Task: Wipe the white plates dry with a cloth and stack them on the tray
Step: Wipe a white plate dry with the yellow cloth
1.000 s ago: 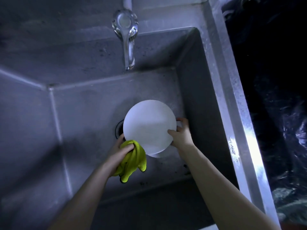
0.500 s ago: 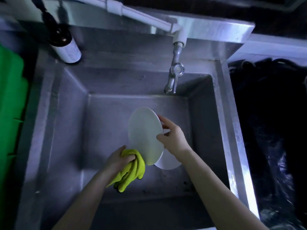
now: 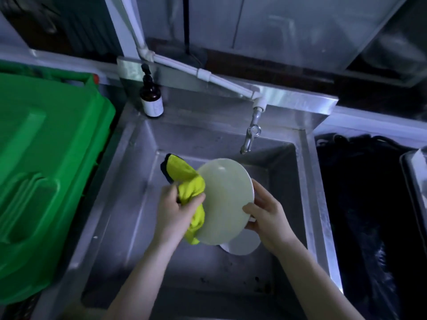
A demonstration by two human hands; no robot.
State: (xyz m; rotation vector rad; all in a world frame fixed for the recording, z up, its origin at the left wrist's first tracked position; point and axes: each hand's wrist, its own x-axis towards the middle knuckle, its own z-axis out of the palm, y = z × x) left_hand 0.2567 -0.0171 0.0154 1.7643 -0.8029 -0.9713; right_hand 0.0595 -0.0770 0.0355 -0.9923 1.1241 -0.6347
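Observation:
Above the steel sink (image 3: pixel 129 199) I hold a white plate (image 3: pixel 227 199) tilted on edge. My right hand (image 3: pixel 268 215) grips its right rim, thumb on the front face. My left hand (image 3: pixel 178 211) holds a bunched yellow-green cloth (image 3: pixel 189 183) pressed against the plate's left side, one end of the cloth sticking up to the left. A second white plate (image 3: pixel 242 245) lies in the basin below, mostly hidden by the held plate and my right hand.
A tap (image 3: pixel 250 137) hangs over the back of the basin. A brown pump bottle (image 3: pixel 151 98) stands on the back left corner. A big green plastic lid (image 3: pixel 46 172) lies left of the sink. Dark plastic (image 3: pixel 369 215) and a metal tray edge (image 3: pixel 416 176) lie right.
The plate has been lifted higher out of the basin. My left hand with the cloth rose from below the plate to its left face. The camera tilted up, showing more surroundings.

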